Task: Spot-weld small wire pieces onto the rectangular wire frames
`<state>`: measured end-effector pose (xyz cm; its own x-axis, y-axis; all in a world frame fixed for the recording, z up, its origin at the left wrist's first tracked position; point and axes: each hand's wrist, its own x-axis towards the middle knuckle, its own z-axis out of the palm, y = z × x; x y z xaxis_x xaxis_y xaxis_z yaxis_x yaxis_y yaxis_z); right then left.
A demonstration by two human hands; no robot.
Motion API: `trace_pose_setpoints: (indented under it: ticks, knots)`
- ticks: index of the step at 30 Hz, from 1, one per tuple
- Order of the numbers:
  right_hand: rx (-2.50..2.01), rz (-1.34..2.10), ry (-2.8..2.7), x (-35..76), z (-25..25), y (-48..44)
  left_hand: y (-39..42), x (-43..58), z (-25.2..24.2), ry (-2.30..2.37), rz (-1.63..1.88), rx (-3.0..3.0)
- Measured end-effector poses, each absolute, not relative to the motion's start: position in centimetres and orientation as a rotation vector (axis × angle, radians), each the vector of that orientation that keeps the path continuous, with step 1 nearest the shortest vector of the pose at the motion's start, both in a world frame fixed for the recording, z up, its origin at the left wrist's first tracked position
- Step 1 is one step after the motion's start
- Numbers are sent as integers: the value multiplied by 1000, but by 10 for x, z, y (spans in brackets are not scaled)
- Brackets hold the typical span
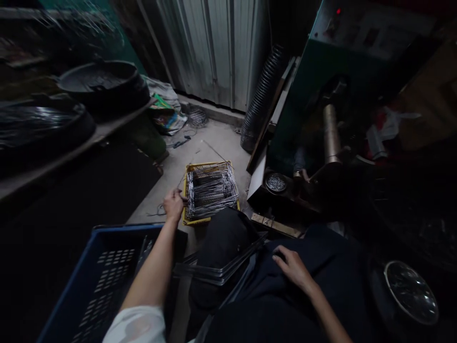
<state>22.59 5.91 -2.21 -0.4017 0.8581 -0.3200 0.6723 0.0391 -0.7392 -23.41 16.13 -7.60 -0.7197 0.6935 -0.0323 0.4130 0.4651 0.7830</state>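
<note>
My left hand (173, 204) reaches down to the floor and pinches the left edge of a stack of bent wire pieces (211, 189). The wire stack fills a yellow tray (200, 220) on the concrete floor. My right hand (291, 265) rests flat on my dark trouser leg, fingers spread and holding nothing. A bundle of flat metal frames (217, 272) lies across my lap between my knees.
A blue perforated crate (103, 276) stands at my lower left. A green machine (332, 109) with a metal roller stands to the right, a corrugated hose (262, 95) beside it. Dark tubs (103, 83) sit on a shelf at left. A round metal dish (410, 290) lies lower right.
</note>
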Motion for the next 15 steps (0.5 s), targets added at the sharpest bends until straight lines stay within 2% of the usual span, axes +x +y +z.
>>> trace_pose_setpoints:
  ticks: [4, 8, 15]
  knots:
    - [-1629, 1277, -2186, 228, -30, 58, 169, -234, -136, 2219, 1294, 475]
    - [-1734, 1241, -2177, 233, -33, 55, 181, -222, -177, 2089, 1304, 237]
    - [-1828, 1192, -2130, 239, -22, 54, 180, -222, -189, 1992, 1135, 182]
